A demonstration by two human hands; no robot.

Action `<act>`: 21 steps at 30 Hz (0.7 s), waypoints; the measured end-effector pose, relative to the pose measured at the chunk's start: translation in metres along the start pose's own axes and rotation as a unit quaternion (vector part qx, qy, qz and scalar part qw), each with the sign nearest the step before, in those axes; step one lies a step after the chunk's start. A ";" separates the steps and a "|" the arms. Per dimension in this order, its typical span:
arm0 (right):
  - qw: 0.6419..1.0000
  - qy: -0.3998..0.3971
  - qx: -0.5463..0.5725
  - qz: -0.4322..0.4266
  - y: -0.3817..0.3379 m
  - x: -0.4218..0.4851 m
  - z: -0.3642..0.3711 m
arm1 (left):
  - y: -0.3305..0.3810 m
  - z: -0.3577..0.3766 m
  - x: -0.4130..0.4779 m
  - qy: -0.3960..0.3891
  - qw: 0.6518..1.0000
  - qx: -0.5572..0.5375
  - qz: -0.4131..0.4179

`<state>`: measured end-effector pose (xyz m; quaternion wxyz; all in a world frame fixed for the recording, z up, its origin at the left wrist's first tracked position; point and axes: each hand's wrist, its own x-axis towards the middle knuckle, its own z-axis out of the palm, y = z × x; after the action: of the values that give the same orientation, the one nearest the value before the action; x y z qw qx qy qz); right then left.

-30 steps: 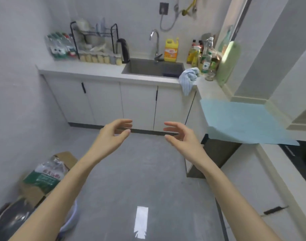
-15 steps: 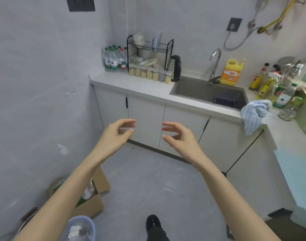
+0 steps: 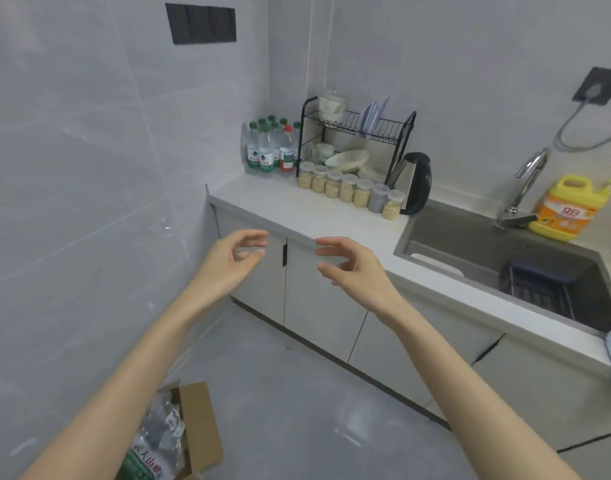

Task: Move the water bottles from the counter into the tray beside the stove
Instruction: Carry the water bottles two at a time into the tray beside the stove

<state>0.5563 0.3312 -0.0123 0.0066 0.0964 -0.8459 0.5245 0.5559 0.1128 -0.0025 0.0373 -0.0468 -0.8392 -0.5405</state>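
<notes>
Well, my left hand (image 3: 228, 268) and right hand (image 3: 356, 271) hover loosely curled, empty; clear plastic water bottles (image 3: 267, 148) cluster on the smooth counter (image 3: 280, 209), rear ones half-hidden.

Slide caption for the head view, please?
Left hand and right hand, both empty and open, held out toward the water bottles clustered in the counter corner beside the dish rack.

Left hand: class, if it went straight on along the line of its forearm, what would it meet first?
Likely the front edge of the counter, though depth is unclear. The left hand is open and empty. If it clears the edge, the row of jars comes next; the water bottles stand left of that line.
</notes>
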 end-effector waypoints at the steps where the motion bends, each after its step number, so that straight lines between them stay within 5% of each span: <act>1: 1.000 -0.002 -0.002 -0.003 0.001 0.021 0.003 | -0.004 -0.004 0.019 0.004 1.000 0.000 0.003; 21: 0.996 0.058 0.017 0.062 0.034 0.398 0.064 | -0.100 -0.083 0.403 -0.029 0.999 0.016 -0.016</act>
<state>0.1656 0.2267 -0.0262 0.0219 0.0132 -0.8395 0.5428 0.1449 0.0119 -0.0128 0.0050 -0.0486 -0.8490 -0.5261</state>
